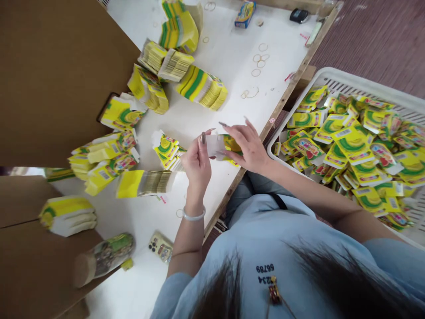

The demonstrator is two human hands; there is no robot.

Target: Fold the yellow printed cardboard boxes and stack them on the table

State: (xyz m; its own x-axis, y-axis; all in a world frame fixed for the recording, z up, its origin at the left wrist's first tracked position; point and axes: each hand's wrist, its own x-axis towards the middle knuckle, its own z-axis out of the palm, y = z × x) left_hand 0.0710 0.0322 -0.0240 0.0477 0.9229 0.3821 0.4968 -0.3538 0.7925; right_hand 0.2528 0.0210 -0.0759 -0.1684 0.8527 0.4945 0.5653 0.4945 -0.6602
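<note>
My left hand (198, 161) pinches the white end of a small yellow and green carton (231, 142) between thumb and fingers. My right hand (247, 144) is over the carton's yellow end, its fingers stretched out and apart, with one digit against the carton; the hand hides part of it. Beside my left hand lies a small pile of yellow cartons (167, 149) with white flaps. A fanned row of flat cartons (144, 183) lies left of my left wrist.
More stacks of flat cartons (202, 88) stand along a large cardboard box (59, 79). A white basket (352, 73) full of yellow cartons is at my right. A phone (161, 247), a jar (106, 257), a blue box (245, 14) and several rubber bands (260, 60) lie on the table.
</note>
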